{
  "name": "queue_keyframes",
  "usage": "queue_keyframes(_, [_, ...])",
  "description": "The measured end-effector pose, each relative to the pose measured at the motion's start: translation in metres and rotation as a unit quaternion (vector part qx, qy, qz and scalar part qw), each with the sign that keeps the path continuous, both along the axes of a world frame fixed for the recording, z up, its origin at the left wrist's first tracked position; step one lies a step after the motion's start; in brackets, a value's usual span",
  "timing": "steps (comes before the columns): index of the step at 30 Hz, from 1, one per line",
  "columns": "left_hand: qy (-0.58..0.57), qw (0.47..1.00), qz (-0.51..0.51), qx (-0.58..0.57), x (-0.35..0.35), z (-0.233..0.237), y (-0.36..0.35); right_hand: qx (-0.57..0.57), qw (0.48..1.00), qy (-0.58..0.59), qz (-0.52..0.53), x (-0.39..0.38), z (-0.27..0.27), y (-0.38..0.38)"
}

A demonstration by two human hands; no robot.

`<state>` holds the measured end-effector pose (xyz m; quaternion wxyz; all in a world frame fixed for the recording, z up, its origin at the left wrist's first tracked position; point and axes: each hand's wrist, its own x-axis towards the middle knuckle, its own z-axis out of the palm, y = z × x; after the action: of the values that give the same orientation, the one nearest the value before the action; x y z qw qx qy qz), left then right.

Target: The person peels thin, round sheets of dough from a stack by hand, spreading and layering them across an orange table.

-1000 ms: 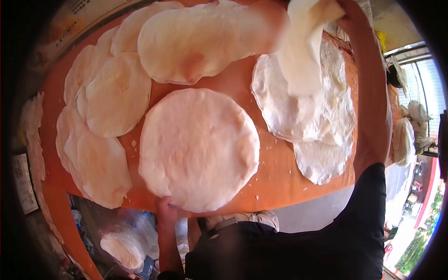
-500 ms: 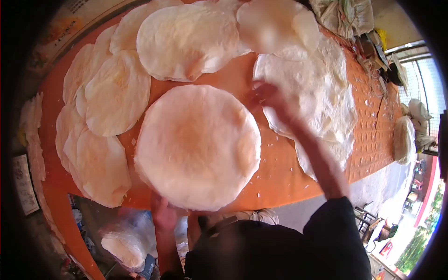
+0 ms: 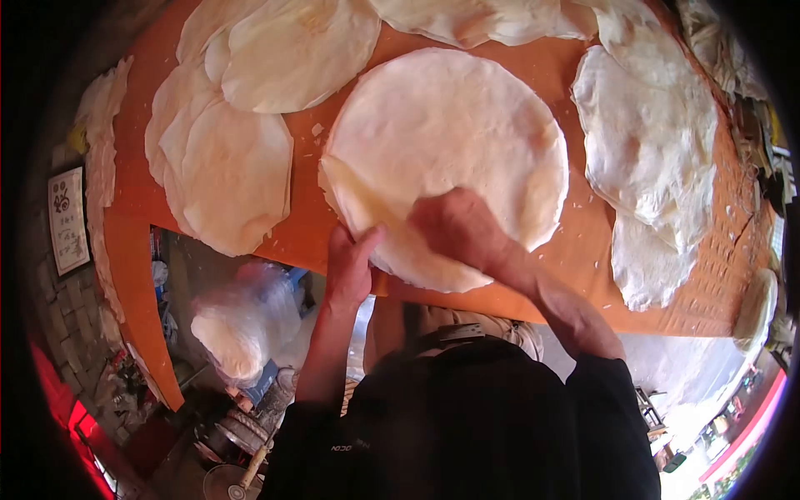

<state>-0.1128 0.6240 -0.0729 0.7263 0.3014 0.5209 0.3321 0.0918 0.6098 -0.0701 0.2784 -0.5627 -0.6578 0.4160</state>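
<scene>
A large, round, thin flatbread (image 3: 467, 117) lies at the middle of the orange table, near its front edge. Along its lower left side a strip looks turned up, showing a yellower face. At that edge my left hand (image 3: 352, 265) grips the bread, thumb on top and the other fingers mostly hidden beneath. My right hand (image 3: 458, 227) is closed over the lower middle, at the turned strip; its curled fingertips are hidden under the knuckles.
Overlapping flatbreads lie on the left (image 3: 233, 167), along the back (image 3: 492, 18) and in a right-hand pile (image 3: 650, 142). Crumbs dot the orange table (image 3: 575, 275). Below its front edge stands a plastic-wrapped bundle (image 3: 242, 325). A framed sign (image 3: 68, 221) is at far left.
My right hand has come from the right-hand pile onto the middle flatbread and closed. My left hand now shows at its edge, which is turned up. The view has shifted.
</scene>
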Motion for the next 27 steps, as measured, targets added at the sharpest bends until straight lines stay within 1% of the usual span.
queue_keyframes(1, [0.017, 1.0, 0.002, 0.0, -0.001, -0.009, -0.003, -0.017, 0.999, 0.027, -0.039, 0.013, -0.006, 0.006])
queue_keyframes(2, [-0.003, 0.999, 0.033, -0.025, -0.006, -0.016, -0.005, -0.033, 0.995, 0.05, -0.082, 0.024, -0.01, 0.012])
queue_keyframes(3, [-0.028, 0.997, 0.057, -0.053, -0.013, -0.024, -0.009, -0.123, 0.973, 0.158, -0.119, 0.036, -0.008, 0.013])
queue_keyframes(5, [-0.075, 0.985, 0.091, -0.124, -0.023, -0.045, -0.018, -0.023, 0.986, 0.144, -0.074, 0.042, -0.006, 0.015])
queue_keyframes(6, [-0.09, 0.978, 0.102, -0.16, -0.03, -0.057, -0.017, -0.019, 0.979, 0.171, -0.105, 0.054, 0.009, 0.013])
queue_keyframes(7, [-0.098, 0.979, 0.087, -0.156, -0.036, -0.064, -0.016, -0.013, 0.971, 0.198, -0.135, 0.066, 0.024, 0.012])
queue_keyframes(8, [-0.102, 0.98, 0.076, -0.151, -0.041, -0.069, -0.016, -0.05, 0.939, 0.267, -0.212, 0.081, 0.064, 0.015])
queue_keyframes(9, [-0.094, 0.982, 0.069, -0.147, -0.042, -0.069, -0.017, -0.048, 0.896, 0.331, -0.293, 0.107, 0.089, 0.008])
queue_keyframes(10, [-0.086, 0.984, 0.063, -0.14, -0.041, -0.067, -0.016, -0.042, 0.842, 0.393, -0.368, 0.14, 0.103, -0.006])
queue_keyframes(11, [-0.079, 0.986, 0.058, -0.133, -0.039, -0.064, -0.015, 0.035, 0.909, 0.116, -0.398, 0.17, 0.104, -0.027])
queue_keyframes(12, [-0.085, 0.985, 0.055, -0.142, -0.035, -0.061, -0.014, 0.103, 0.898, -0.172, -0.391, 0.198, 0.103, -0.052])
queue_keyframes(13, [-0.09, 0.983, 0.053, -0.15, -0.032, -0.057, -0.014, 0.114, 0.845, 0.035, -0.521, 0.221, 0.102, -0.079])
queue_keyframes(14, [-0.093, 0.982, 0.052, -0.157, -0.031, -0.055, -0.013, 0.13, 0.787, 0.152, -0.583, 0.23, 0.101, -0.103])
queue_keyframes(15, [-0.095, 0.982, 0.044, -0.159, -0.035, -0.058, -0.012, 0.163, 0.707, 0.263, -0.636, 0.238, 0.1, -0.126])
queue_keyframes(17, [-0.1, 0.979, 0.025, -0.176, -0.043, -0.061, -0.008, 0.189, 0.651, 0.292, -0.674, 0.268, 0.068, -0.197])
queue_keyframes(18, [-0.103, 0.977, 0.016, -0.186, -0.044, -0.062, -0.008, 0.176, 0.631, 0.301, -0.693, 0.296, 0.028, -0.249])
queue_keyframes(20, [-0.095, 0.982, -0.006, -0.162, -0.038, -0.052, -0.01, 0.113, 0.609, 0.315, -0.719, 0.293, -0.012, -0.313])
queue_keyframes(21, [-0.097, 0.982, -0.014, -0.158, -0.037, -0.047, -0.009, 0.111, 0.579, 0.375, -0.716, 0.289, -0.045, -0.342])
queue_keyframes(22, [-0.1, 0.983, -0.022, -0.154, -0.038, -0.046, -0.01, 0.111, 0.546, 0.434, -0.708, 0.283, -0.064, -0.364])
queue_keyframes(24, [-0.124, 0.981, -0.03, -0.143, -0.04, -0.045, -0.01, 0.005, 0.489, 0.422, -0.763, 0.236, -0.059, -0.36])
queue_keyframes(26, [-0.149, 0.98, -0.024, -0.129, -0.041, -0.038, -0.011, -0.087, 0.436, 0.401, -0.801, 0.212, -0.068, -0.373])
queue_keyframes(27, [-0.156, 0.98, -0.024, -0.119, -0.042, -0.036, -0.012, -0.077, 0.414, 0.427, -0.8, 0.198, -0.066, -0.365])
